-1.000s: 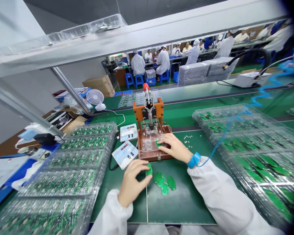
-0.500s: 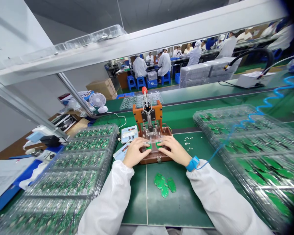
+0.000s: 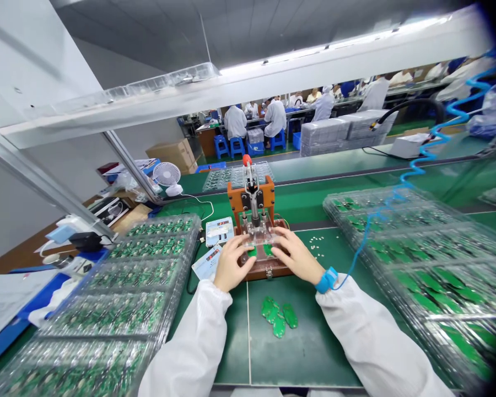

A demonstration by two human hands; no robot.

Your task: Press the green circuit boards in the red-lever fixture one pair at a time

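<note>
An orange and brown press fixture (image 3: 254, 198) with a red-knobbed lever stands in front of me. Two small green boards lie in its base, the right one (image 3: 268, 250) between my hands. My left hand (image 3: 232, 262) rests at the left side of the base, fingers apart, thumb beside the left board. My right hand (image 3: 296, 256), with a blue wrist strap (image 3: 326, 279), is at the right side, fingers spread near the right board. Several loose green boards (image 3: 278, 316) lie on the green mat in front of the fixture.
Clear trays of green boards stand at left (image 3: 124, 281) and right (image 3: 421, 248). Two small meters (image 3: 219, 231) sit left of the fixture, a white fan (image 3: 166, 175) behind. A coiled blue cord (image 3: 366, 234) hangs at right. People in white work far behind.
The view has tilted up slightly. My right hand has drawn back a little from the right board, and my left thumb has shifted slightly off the left one.
</note>
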